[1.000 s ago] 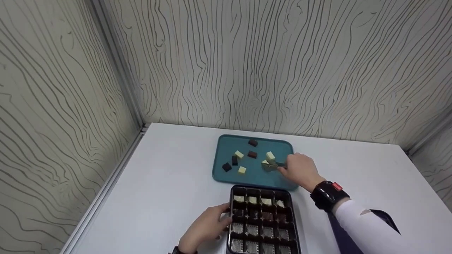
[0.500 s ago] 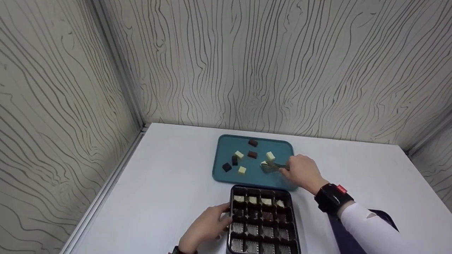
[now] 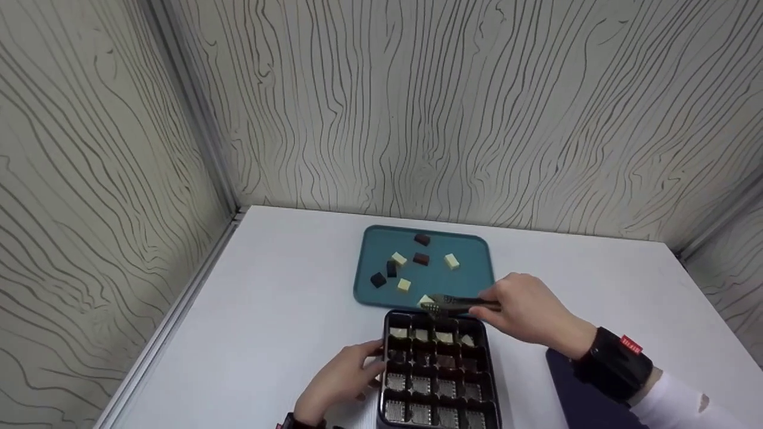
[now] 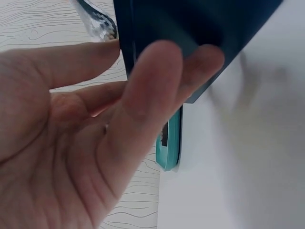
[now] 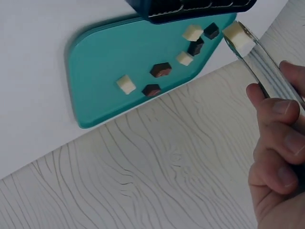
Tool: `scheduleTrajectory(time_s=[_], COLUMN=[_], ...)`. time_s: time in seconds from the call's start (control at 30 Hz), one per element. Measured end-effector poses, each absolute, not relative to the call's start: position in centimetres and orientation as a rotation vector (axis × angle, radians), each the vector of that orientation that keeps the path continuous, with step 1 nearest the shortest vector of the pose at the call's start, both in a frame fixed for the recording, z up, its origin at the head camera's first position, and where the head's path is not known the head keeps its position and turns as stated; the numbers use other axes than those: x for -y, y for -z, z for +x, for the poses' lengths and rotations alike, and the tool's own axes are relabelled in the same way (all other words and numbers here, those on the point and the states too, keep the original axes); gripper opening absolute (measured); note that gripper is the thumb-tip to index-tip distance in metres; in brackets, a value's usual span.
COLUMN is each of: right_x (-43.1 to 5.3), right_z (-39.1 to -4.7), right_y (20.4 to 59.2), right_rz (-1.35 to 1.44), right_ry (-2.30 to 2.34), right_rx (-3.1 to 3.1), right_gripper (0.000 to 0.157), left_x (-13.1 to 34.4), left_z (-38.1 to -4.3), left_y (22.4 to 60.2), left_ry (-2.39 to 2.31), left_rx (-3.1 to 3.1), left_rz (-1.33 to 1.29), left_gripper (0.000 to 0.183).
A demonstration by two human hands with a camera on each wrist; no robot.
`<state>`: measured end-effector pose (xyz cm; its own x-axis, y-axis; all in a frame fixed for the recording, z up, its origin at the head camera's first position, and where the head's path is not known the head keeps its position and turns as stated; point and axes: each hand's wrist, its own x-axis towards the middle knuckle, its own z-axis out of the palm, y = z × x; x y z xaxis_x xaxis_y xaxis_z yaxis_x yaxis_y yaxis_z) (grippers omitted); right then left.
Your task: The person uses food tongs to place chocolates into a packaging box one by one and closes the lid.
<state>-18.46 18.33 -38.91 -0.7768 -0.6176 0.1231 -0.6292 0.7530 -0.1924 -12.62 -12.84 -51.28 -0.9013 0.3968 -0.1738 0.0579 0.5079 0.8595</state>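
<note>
My right hand holds a pair of tongs by the handles. A cream-coloured chocolate cube is pinched between the tong tips, which are over the far end of the compartment box. The box's far row holds cream-coloured pieces and the second row dark and brown ones. In the two nearer rows the ridged bottoms show. My left hand is at the box's left side, its fairly straight fingertips touching the dark wall in the left wrist view.
Beyond the box lies a teal tray with loose cubes: cream, brown and near-black. A dark navy flat item lies right of the box, partly under the right forearm. A patterned wall rises behind the white table.
My right hand has lifted the cream cube off the tray with the tongs and brought it nearer and to the left, to the box's far edge. The left hand stays at the box.
</note>
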Motion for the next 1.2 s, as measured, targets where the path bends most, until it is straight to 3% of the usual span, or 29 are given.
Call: scheduleTrajectory(time_s=[0.13, 0.33, 0.47, 0.57, 0.97, 1.2], right_x=[-17.2, -15.3, -14.3, -13.8, -11.5, -9.2], right_z=[-16.8, -15.2, -14.8, -14.8, -15.3, -15.7], right_y=[38.2, 38.2, 38.4, 38.4, 38.2, 37.7], right_rz=[1.223, 1.456, 1.56, 1.602, 1.637, 1.65], right_ry=[-0.316, -0.292, -0.214, -0.176, 0.014, 0.161], right_rx=[2.841, 2.812, 2.771, 2.749, 2.774, 2.747], right_gripper=[0.043, 0.036, 0.044, 0.05, 0.048, 0.039], left_x=[13.0, 13.1, 13.0, 12.9, 12.8, 12.8], left_z=[-12.7, -12.8, -12.8, -12.8, -12.5, -12.6], left_y=[51.2, 51.2, 51.1, 51.1, 50.9, 51.0], left_ry=[-1.323, -1.318, -1.304, -1.299, -1.297, -1.359], left_rx=[-2.425, -2.419, -2.44, -2.445, -2.458, -2.374], left_rz=[0.383, 0.387, 0.415, 0.41, 0.393, 0.323], left_gripper=[0.048, 0.046, 0.045, 0.046, 0.046, 0.045])
